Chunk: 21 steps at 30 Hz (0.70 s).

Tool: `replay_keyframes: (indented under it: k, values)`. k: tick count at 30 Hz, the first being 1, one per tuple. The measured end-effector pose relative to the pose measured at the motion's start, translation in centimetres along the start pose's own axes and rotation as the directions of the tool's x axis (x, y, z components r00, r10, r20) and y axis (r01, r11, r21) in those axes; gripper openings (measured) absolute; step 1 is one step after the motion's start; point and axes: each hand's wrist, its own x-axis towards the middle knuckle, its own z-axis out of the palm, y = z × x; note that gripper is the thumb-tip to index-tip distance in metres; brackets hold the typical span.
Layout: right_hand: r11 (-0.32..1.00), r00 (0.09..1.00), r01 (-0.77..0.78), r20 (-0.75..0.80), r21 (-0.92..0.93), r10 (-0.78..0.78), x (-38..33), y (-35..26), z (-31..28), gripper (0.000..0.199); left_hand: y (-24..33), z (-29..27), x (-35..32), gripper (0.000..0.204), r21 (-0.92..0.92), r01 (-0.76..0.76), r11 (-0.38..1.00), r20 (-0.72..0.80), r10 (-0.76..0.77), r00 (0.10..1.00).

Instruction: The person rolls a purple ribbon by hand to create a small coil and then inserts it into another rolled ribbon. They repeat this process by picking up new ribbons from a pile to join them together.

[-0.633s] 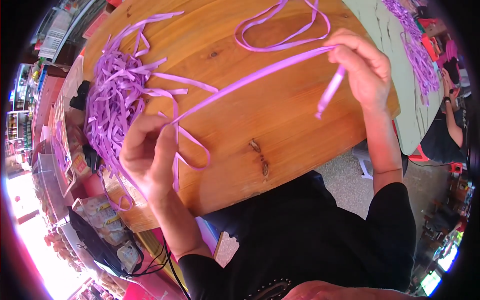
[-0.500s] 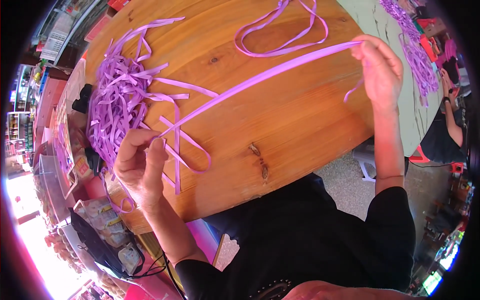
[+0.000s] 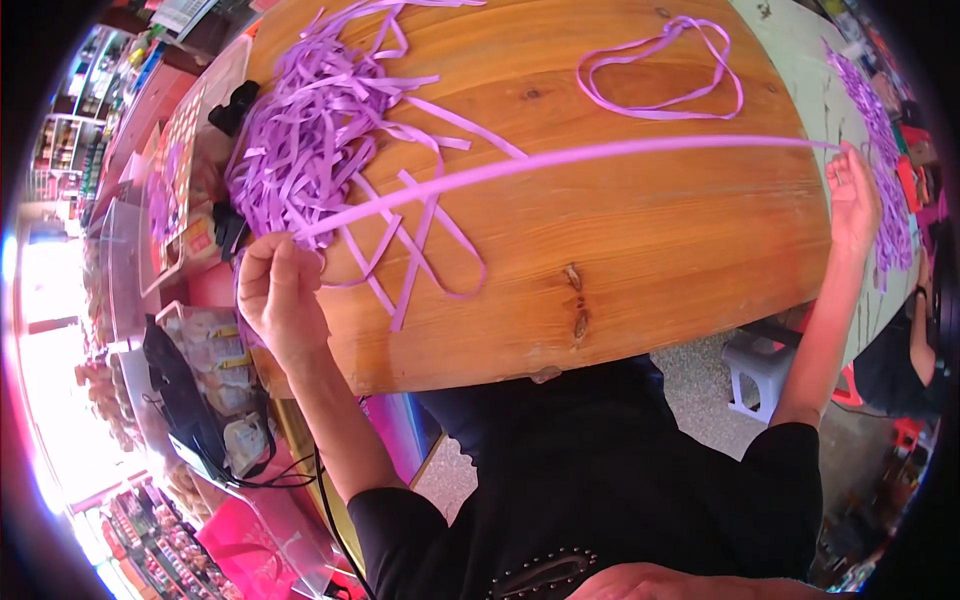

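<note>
A purple ribbon (image 3: pixel 560 155) stretches in a shallow arc across the wooden table (image 3: pixel 660 250), held above it. My left hand (image 3: pixel 285 295) pinches one end at the table's left side. Out at the right, my right hand (image 3: pixel 853 200) pinches the other end between thumb and fingers. Just beyond my left hand lies a tangled heap of purple ribbons (image 3: pixel 310 125), with several loose ends trailing over the wood. A looped purple ribbon (image 3: pixel 665 107) rests apart on the far right part of the table.
A pale marbled table (image 3: pixel 790 50) adjoins on the right, with another pile of purple ribbons (image 3: pixel 885 190) along it. A person's arm (image 3: pixel 920 335) shows at the far right. Below stands a pale plastic stool (image 3: pixel 752 375). Bags and a black strap (image 3: pixel 180 390) lie at left.
My hands have moved farther apart, the right one outward to the right, and the ribbon between them is drawn out longer. The whole view has also shifted.
</note>
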Motion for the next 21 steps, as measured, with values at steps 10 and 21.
replay_keyframes:
  k: [10,21]
  values:
    - [0.915,0.981,-0.162,0.161,0.37,0.109,1.7,0.7,-0.7,0.026,-0.9,-1.8,-0.6,0.011,-0.35,-0.008,0.937,-0.147,-0.046,0.988]
    - [0.723,0.992,-0.122,0.107,0.68,0.067,0.9,0.0,6.1,0.036,-2.7,0.4,0.4,0.021,-0.96,0.251,0.124,0.242,-0.082,0.967]
